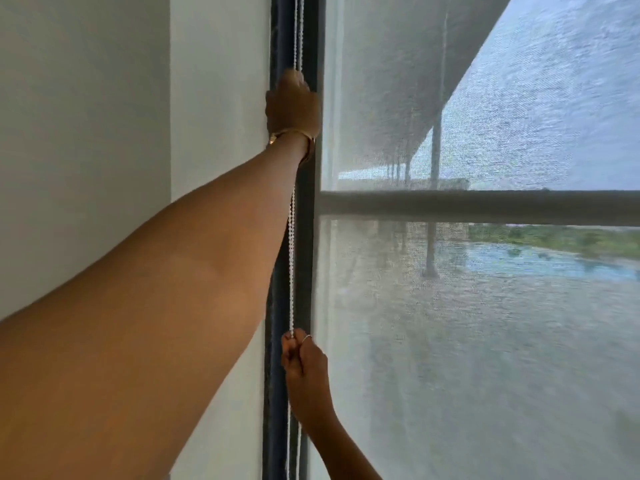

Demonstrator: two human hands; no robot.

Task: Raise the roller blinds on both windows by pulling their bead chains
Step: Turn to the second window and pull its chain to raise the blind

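A white bead chain (292, 258) hangs in a double strand along the dark window frame (277, 393). My left hand (292, 105) is stretched up high and shut on the chain, a bracelet on its wrist. Lower down, my right hand (303, 372) pinches the same chain between thumb and fingers, a ring on one finger. The sheer white roller blind (467, 341) covers the whole window to the right of the chain, and the view outside shows through its weave.
A plain white wall (104, 116) fills the left side, right up against the frame. A horizontal window bar (485, 206) crosses behind the blind at mid height. Water, a bridge and greenery lie outside.
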